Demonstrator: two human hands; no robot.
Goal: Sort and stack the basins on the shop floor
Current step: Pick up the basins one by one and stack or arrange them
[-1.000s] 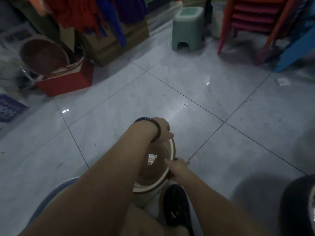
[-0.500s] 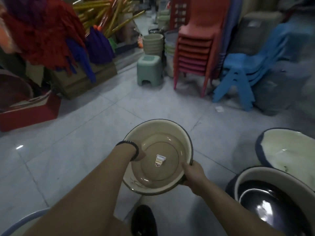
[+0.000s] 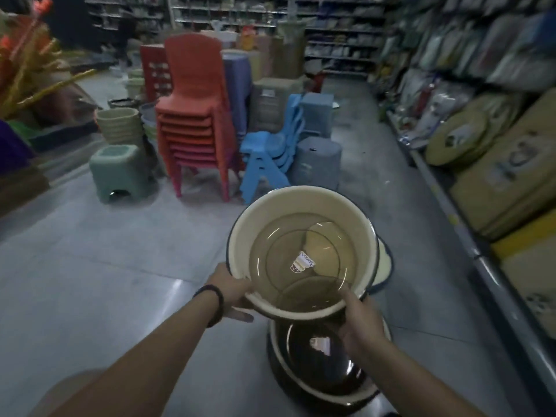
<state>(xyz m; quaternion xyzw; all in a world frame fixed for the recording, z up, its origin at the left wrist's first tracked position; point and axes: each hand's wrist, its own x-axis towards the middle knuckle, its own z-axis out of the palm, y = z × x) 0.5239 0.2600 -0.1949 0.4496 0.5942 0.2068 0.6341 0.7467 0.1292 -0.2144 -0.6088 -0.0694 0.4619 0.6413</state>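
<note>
Head view: fingers (image 3: 242, 316) around cream basin (image 3: 270, 224)

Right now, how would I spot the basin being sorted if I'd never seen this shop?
Find the tall stack of red chairs, then come toward the camera. In front of it the left hand and right hand hold a cream basin by its near rim. Unlike the dark-lined basin on the floor beneath, it is pale inside and off the ground.
</note>
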